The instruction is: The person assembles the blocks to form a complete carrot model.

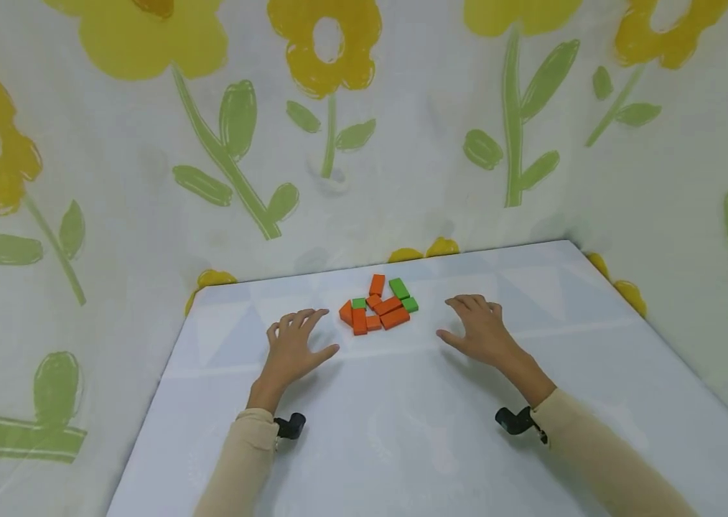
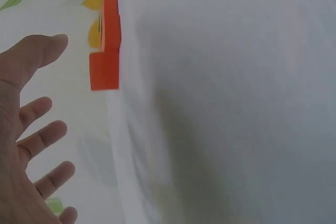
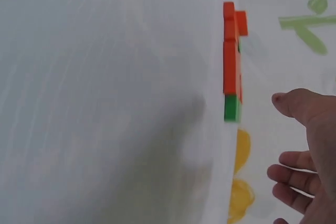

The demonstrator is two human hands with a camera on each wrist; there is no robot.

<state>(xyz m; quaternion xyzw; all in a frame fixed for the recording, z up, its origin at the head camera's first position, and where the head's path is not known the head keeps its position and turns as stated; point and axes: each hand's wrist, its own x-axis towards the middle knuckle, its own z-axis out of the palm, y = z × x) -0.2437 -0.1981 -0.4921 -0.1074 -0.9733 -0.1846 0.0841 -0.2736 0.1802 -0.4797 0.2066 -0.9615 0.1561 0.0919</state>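
Note:
A small heap of orange blocks (image 1: 377, 312) and green blocks (image 1: 399, 289) lies on the white table (image 1: 403, 431), toward its far edge. My left hand (image 1: 293, 345) rests flat on the table just left of the heap, fingers spread and holding nothing. My right hand (image 1: 477, 330) lies flat just right of it, also with nothing in it. The left wrist view shows the left hand (image 2: 26, 145) with spread fingers beside orange blocks (image 2: 105, 51). In the right wrist view the right hand (image 3: 307, 150) is near the orange blocks (image 3: 231, 56) and a green block (image 3: 231, 107).
A cloth with yellow flowers and green leaves (image 1: 338, 108) hangs as a backdrop around the table on the left, back and right. A small black camera sits on each wrist (image 1: 289, 425) (image 1: 514, 420) over beige sleeves.

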